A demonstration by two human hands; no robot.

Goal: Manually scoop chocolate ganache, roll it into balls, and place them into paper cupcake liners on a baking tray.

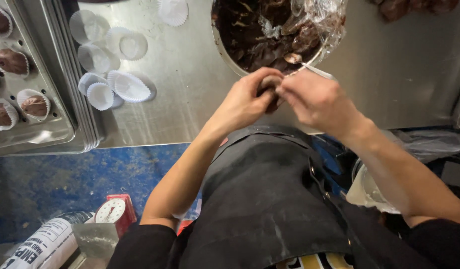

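Black apron, nearest. Tray: filled paper cups. Steel surface: several empty paper cups left. Left hand and right hand: fingers closed around brown chocolate lump. Bowl: much chocolate mix remaining.

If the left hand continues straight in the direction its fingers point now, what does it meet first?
The left hand points toward the right hand, with a brown lump pressed between them. It would probably meet that lump first, then the right hand's fingers.
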